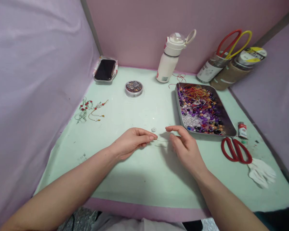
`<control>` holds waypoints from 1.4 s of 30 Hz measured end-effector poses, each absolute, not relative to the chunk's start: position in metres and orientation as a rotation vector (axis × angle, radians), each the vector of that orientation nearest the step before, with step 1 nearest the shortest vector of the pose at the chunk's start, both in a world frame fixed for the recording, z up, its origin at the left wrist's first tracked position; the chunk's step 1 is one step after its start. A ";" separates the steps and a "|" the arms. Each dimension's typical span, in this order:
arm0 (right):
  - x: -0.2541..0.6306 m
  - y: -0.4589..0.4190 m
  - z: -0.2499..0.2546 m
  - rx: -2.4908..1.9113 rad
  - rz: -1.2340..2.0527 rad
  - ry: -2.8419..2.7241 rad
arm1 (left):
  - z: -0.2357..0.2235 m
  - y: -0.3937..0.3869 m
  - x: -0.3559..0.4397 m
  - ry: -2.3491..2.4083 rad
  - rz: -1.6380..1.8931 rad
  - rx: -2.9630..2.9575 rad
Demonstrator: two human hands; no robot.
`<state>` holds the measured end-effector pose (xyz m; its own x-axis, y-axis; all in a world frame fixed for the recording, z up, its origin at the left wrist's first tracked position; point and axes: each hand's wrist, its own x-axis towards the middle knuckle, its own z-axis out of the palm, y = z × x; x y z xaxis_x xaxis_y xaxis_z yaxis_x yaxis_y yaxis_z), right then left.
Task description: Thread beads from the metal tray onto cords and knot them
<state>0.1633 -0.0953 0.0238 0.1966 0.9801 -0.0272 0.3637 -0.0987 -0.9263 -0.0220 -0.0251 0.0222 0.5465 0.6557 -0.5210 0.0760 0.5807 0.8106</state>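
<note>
My left hand (135, 141) is closed, its thumb and forefinger pinching a thin pale cord (162, 141) near the middle of the table. The cord runs from those fingertips to the right, towards my right hand (186, 147). That hand has its forefinger stretched out and apart from the thumb; the other fingers are partly hidden, and no grip on the cord shows. A small whitish, flower-like bead (153, 129) lies on the table just beyond my left fingertips. Right of my right hand is a metal tray (225, 123) of purple, black, clear and orange beads with tangled cords (198, 96).
Red-handled scissors (238, 152), a white glove (261, 171) and a small red-labelled bottle (242, 130) lie at right. A white bottle (168, 61), a round tin (134, 88) and a phone (105, 69) stand farther back. A beaded string (90, 109) lies left. Jars (233, 72) stand back right.
</note>
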 end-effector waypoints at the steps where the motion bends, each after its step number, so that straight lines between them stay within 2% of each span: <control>1: 0.163 -0.096 0.023 -1.607 0.853 -1.340 | 0.022 -0.026 -0.021 0.958 0.421 0.928; 3: 0.163 -0.098 0.020 -1.589 0.820 -1.391 | 0.022 -0.028 -0.020 0.971 0.452 0.986; 9: 0.157 -0.100 0.022 -1.585 1.048 -1.470 | 0.021 -0.031 -0.019 0.897 0.524 1.205; 25: 0.159 -0.095 0.020 -1.515 1.067 -1.465 | 0.028 -0.031 -0.020 0.975 0.415 1.267; 34: 0.157 -0.095 0.019 -1.526 1.067 -1.461 | 0.021 -0.033 -0.017 0.932 0.571 1.383; 37: 0.157 -0.097 0.017 -1.567 0.982 -1.445 | 0.021 -0.033 -0.017 0.972 0.558 1.333; 42: 0.157 -0.097 0.014 -1.603 0.613 -1.576 | 0.021 -0.031 -0.017 1.057 0.549 1.139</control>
<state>0.1566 -0.0973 0.0137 0.1104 0.9765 0.1852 0.5949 0.0843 -0.7993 -0.0167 -0.0314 0.0207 0.4376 0.8096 -0.3913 0.1447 0.3661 0.9192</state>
